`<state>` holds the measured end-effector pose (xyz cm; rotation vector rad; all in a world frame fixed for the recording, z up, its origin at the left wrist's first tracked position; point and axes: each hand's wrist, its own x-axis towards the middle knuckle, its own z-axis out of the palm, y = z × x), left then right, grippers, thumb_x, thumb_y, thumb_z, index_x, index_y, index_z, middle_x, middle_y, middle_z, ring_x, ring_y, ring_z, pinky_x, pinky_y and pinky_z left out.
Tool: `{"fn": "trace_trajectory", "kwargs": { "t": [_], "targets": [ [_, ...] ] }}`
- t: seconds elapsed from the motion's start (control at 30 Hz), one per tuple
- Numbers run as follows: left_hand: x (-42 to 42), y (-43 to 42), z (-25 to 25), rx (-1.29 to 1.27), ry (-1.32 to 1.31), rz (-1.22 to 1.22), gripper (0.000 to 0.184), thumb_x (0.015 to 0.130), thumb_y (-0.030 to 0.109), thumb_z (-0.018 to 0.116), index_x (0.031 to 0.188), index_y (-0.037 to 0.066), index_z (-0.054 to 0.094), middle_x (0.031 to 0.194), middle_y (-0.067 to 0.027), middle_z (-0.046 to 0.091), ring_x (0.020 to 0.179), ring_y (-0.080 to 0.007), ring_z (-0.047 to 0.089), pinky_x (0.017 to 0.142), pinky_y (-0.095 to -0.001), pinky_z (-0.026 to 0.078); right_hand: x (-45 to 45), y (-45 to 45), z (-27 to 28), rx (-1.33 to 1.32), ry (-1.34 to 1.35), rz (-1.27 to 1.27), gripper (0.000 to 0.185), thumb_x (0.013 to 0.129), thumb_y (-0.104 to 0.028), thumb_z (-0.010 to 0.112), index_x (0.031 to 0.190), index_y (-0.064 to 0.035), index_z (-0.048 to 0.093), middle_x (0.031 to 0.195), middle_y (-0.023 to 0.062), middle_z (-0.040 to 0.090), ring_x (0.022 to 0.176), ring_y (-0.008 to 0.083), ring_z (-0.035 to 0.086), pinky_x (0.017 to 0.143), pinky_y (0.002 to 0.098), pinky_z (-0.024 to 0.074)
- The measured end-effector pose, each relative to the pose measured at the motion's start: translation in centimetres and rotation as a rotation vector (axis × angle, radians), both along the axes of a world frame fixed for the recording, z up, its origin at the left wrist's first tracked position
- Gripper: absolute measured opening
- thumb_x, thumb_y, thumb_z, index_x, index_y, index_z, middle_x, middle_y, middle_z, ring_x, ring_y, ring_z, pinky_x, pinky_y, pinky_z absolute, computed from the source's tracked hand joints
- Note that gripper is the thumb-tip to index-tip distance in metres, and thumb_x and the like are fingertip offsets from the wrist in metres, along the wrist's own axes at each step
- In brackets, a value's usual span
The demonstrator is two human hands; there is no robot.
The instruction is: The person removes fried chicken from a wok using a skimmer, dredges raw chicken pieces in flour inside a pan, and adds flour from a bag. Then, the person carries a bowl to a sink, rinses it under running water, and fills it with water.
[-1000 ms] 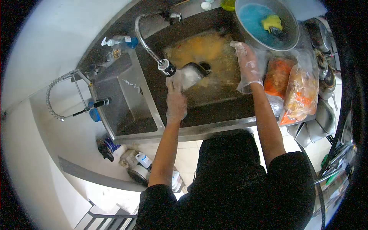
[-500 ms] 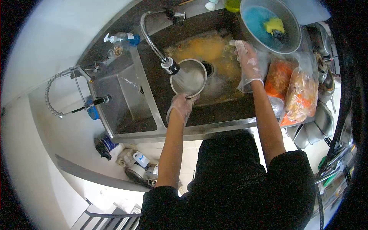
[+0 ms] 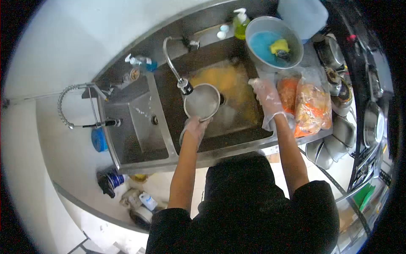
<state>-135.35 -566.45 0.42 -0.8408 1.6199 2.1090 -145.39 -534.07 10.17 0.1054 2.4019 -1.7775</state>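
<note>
My left hand [image 3: 196, 129], in a clear plastic glove, grips the near rim of a round metal bowl [image 3: 202, 101]. The bowl is held over the large sink basin [image 3: 237, 134], close to the spray head of the tap [image 3: 185, 86]. Its inside looks pale and hazy, and I cannot make out how much water is in it. Also gloved, my right hand [image 3: 268, 97] is at the basin's right edge, fingers loosely stretched, with nothing visible in them. Beside it lie plastic bags of orange food [image 3: 313, 108]. Yellowish residue [image 3: 226, 80] covers the basin floor.
Behind my right hand stands a large metal basin [image 3: 296, 55] with blue liquid and a yellow sponge [image 3: 279, 45]. A green soap bottle [image 3: 241, 26] is at the back. On the left are a smaller sink [image 3: 139, 139], a blue pump bottle [image 3: 146, 63] and another spray tap [image 3: 63, 106].
The camera view has shifted, showing more of the right side. My right hand has drawn back slightly toward the bags. The bowl stays in my left hand by the tap; the spray is less distinct.
</note>
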Motion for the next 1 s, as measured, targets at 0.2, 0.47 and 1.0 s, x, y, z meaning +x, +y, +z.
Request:
{"fn": "trace_trajectory", "kwargs": {
  "t": [0.2, 0.47, 1.0],
  "targets": [
    [-0.4, 1.4, 4.0, -0.231, 0.02, -0.18, 0.033, 0.09, 0.012, 0.057, 0.115, -0.01, 0.053, 0.12, -0.0166, 0.057, 0.107, -0.0234, 0.057, 0.094, -0.0311, 0.048, 6.0, 2.6, 3.8, 0.107, 0.013, -0.006, 0.035, 0.091, -0.034, 0.057, 0.108, -0.0038, 0.063, 0.084, 0.004, 0.059, 0.066, 0.0104, 0.055, 0.054, 0.0262, 0.0452],
    [3.6, 3.1, 11.7, -0.977, 0.31, -0.611, 0.043, 0.087, 0.036, 0.061, 0.106, -0.003, 0.063, 0.104, -0.0234, 0.064, 0.096, -0.0339, 0.059, 0.092, -0.0427, 0.043, 15.9, 10.7, -0.4, 0.427, 0.106, -0.116, 0.039, 0.091, -0.026, 0.057, 0.121, -0.0026, 0.053, 0.118, 0.0145, 0.058, 0.106, 0.0274, 0.057, 0.091, 0.0389, 0.0457],
    [2.0, 3.6, 6.7, -1.24, 0.392, -0.785, 0.059, 0.084, 0.057, 0.054, 0.108, 0.005, 0.067, 0.106, -0.0202, 0.065, 0.098, -0.0396, 0.06, 0.087, -0.0425, 0.047, 54.0, 21.3, -18.5, -0.816, -0.357, -0.84, 0.032, 0.094, -0.034, 0.051, 0.103, -0.0047, 0.058, 0.087, 0.0119, 0.064, 0.067, 0.0222, 0.06, 0.061, 0.037, 0.0517]
  ]
}}
